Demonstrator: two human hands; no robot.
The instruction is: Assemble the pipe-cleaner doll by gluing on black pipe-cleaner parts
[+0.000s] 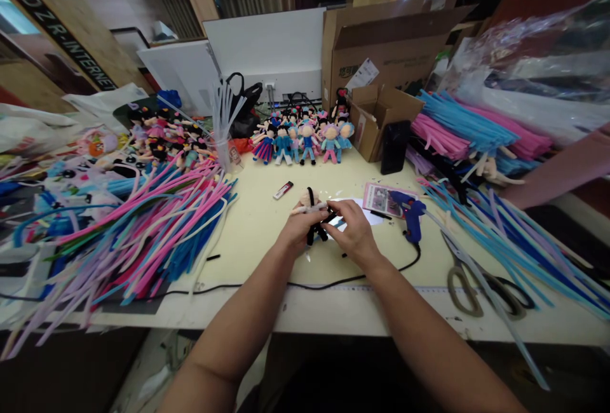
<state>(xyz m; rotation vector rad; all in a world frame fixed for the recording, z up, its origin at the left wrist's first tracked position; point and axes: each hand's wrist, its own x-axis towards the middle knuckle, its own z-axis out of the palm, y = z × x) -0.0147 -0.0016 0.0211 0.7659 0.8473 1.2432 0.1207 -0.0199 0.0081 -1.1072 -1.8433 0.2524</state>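
A small pipe-cleaner doll (pixel 311 198) with a pale round head, a white band and black strips is held over the middle of the table. My left hand (pixel 299 227) is closed around its body from the left. From the right, the fingers of my right hand (pixel 351 230) pinch at a black part on the doll's side; whether that is a separate piece I cannot tell. Beneath the hands lies a white sheet (pixel 370 216). A blue glue gun (pixel 412 215) rests to the right, by a pink-edged card (pixel 376 198).
Pipe cleaners are heaped at left (pixel 157 229) and right (pixel 505 235). Large scissors (pixel 469 279) lie at right; a black cord (pixel 309 286) crosses in front. Finished dolls (pixel 305 140) stand behind, beside a small cardboard box (pixel 376 121). A lighter-like object (pixel 283 190) lies left of centre.
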